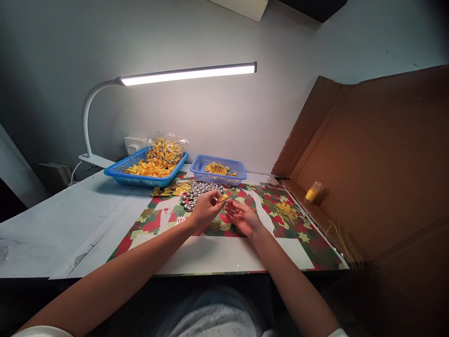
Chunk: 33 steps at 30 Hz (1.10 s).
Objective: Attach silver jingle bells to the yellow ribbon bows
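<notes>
far left of the frame: white gooseneck lamp [105, 89], its base clamped at the rear of the surface [52, 220], lit bar reaching toward upper centre. left of centre: large blue basket [115, 174] heaped with yellow fabric bows, a clear plastic bag [165, 149] of more bows lying on top at its right end. centre, rear: small blue basket [202, 169], a thin layer of yellow thread-like pieces on its floor. in front of it: loose pile of silver bells [198, 192] on the camouflage-print mat [315, 255], a few stray yellow bows just to its left. centre of frame: left hand [205, 210], fingers pinched shut on a small yellow bow [222, 199], held just above the mat and near the bell pile. touching it from the right: right hand [242, 217], palm half open, fingertips meeting the same piece; whether it grips cannot be told. handling, by judgement: bow is light, soft, easily crushed; best held at its knotted middle, not the loops. right of centre: small heap of yellow threads [286, 210] on the mat. far right: brown cardboard screen [386, 164], a small yellow-filled bottle [313, 191] at its foot.
</notes>
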{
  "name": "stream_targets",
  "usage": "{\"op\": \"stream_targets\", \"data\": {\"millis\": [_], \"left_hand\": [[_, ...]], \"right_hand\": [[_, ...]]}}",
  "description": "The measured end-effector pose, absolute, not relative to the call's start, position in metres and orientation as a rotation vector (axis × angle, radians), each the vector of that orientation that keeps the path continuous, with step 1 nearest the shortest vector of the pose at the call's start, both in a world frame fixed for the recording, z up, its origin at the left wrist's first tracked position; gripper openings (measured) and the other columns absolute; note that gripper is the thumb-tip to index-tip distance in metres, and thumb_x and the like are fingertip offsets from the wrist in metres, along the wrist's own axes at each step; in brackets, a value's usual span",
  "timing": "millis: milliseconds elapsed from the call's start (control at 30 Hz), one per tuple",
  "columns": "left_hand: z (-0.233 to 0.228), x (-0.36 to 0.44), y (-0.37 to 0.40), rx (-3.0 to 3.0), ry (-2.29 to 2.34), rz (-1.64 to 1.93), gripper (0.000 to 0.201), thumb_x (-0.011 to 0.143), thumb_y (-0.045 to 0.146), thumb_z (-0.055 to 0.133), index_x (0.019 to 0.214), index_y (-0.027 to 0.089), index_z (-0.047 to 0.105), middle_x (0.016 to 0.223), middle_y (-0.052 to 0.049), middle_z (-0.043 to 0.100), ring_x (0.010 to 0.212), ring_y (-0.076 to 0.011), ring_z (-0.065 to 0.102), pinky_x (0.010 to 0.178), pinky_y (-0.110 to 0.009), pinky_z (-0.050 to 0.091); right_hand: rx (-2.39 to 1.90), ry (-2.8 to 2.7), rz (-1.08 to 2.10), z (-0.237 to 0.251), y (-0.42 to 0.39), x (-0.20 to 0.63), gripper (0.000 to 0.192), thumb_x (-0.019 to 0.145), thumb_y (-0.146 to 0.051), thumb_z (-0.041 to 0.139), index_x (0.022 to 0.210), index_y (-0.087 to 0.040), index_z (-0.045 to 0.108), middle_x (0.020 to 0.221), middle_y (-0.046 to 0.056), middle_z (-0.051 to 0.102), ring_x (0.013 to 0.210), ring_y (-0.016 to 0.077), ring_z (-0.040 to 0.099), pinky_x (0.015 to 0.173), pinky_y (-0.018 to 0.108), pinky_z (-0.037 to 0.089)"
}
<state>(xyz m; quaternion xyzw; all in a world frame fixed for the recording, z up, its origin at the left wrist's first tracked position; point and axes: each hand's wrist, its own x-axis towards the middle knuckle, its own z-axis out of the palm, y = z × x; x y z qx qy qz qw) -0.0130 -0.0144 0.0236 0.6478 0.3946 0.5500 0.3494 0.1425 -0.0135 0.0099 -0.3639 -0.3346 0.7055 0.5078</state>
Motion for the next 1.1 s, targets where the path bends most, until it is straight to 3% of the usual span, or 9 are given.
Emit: {"op": "stream_targets", "data": {"millis": [267,467,567,667,867,1100], "left_hand": [[0.021,-0.016,-0.006,1.584,1.074,1.421,0.025,0.069,0.036,0.062,0.059,0.017,0.05,0.055,0.004,0.047,0.051,-0.0092,0.039,0.05,-0.021,0.031],[0.017,-0.017,-0.003,1.571,1.098,1.398,0.025,0.067,0.035,0.062,0.056,0.018,0.049,0.055,0.003,0.049,0.055,-0.0112,0.043,0.053,-0.022,0.033],[0.016,-0.016,-0.005,1.642,1.13,1.363,0.026,0.067,0.036,0.063,0.055,0.018,0.048,0.053,0.004,0.046,0.051,-0.0104,0.04,0.05,-0.022,0.03],[0.017,-0.014,-0.009,1.746,1.153,1.345,0.024,0.069,0.034,0.063,0.057,0.018,0.05,0.054,0.004,0.046,0.049,-0.0096,0.039,0.049,-0.022,0.028],[0.017,-0.012,-0.011,1.858,1.108,1.301,0.024,0.073,0.035,0.06,0.06,0.017,0.052,0.052,0.004,0.045,0.047,-0.0089,0.035,0.047,-0.021,0.024],[0.015,-0.015,-0.003,1.788,0.988,1.22,0.031,0.07,0.041,0.062,0.058,0.017,0.047,0.052,0.005,0.04,0.05,-0.0085,0.033,0.048,-0.021,0.023]], "right_hand": [[-0.86,-0.98,1.639,0.017,-0.021,0.143,0.025,0.07,-0.029,0.065,0.093,-0.02,0.065,0.1,0.008,0.069,0.096,0.0212,0.063,0.077,0.035,0.051],[-0.954,-1.541,0.511,0.017,-0.03,0.133,0.008,0.073,-0.028,0.065,0.078,-0.024,0.07,0.093,0.004,0.059,0.094,0.0206,0.055,0.086,0.038,0.044],[-0.979,-1.654,0.279,0.015,-0.031,0.129,0.016,0.077,-0.023,0.062,0.089,-0.027,0.072,0.091,0.004,0.056,0.093,0.0208,0.052,0.087,0.039,0.042],[-1.035,-1.625,0.231,0.012,-0.028,0.127,0.021,0.079,-0.022,0.06,0.095,-0.026,0.072,0.091,0.005,0.054,0.091,0.0215,0.051,0.084,0.038,0.042],[-1.062,-1.6,0.301,0.01,-0.023,0.128,0.011,0.077,-0.022,0.063,0.081,-0.025,0.074,0.082,0.004,0.052,0.085,0.0202,0.05,0.08,0.036,0.042],[-1.028,-1.629,0.322,0.013,-0.026,0.129,0.01,0.079,-0.022,0.061,0.077,-0.024,0.07,0.087,0.004,0.056,0.089,0.0208,0.051,0.084,0.037,0.04]]}}
